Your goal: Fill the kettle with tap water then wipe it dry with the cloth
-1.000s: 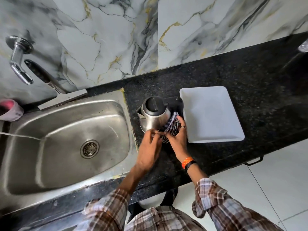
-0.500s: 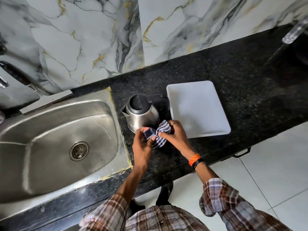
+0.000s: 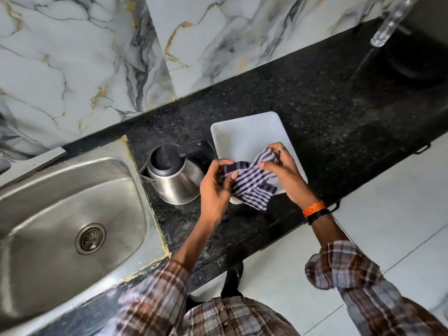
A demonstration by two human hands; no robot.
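Both hands are closed on the striped cloth, which is bunched between them above the near left corner of the white tray. The left hand pinches the dark, navy-banded end between thumb and fingers at the cloth's 9 o'clock; the right hand, wearing a ring and an orange band at the wrist, grips the paler end at its 2 o'clock. A loose tail of fabric droops toward 6 o'clock. The cloth touches nothing else that can be made out, though whether its lower fold brushes the tray rim is unclear.

At 9 o'clock from the hands, just beside the left knuckles, the steel kettle stands upright on the black granite counter, black lid shut and black handle pointing to 1 o'clock toward the tray. The steel sink lies farther out at 9 o'clock.

The cloth is soft, light and limp, so it likely needs gathering into a pad before pressing on metal. If filled, the kettle will be heavy and its polished wall slippery when wet; the handle is the sound place to steady it, not the curved body. Whether it holds water cannot be seen.
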